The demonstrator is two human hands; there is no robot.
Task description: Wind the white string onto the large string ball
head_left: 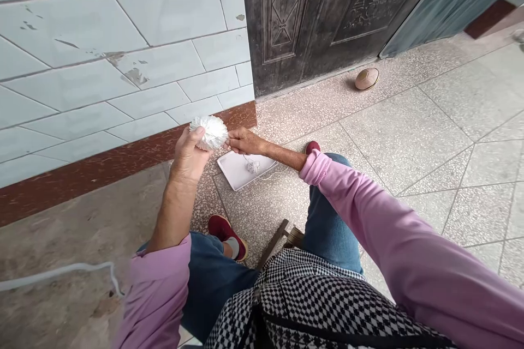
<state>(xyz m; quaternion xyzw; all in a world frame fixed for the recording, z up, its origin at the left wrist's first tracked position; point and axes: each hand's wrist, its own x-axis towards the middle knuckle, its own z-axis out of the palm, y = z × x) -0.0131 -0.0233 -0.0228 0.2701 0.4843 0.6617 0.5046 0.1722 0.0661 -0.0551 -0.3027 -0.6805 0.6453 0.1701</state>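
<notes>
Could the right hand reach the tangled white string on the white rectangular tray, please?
Probably yes: the tangled white string lies mostly uncovered below the right hand, though that hand is occupied at the ruffled white pompom.

An ornate door (315, 16) and tiled wall (172, 16) suggest a home.
</notes>
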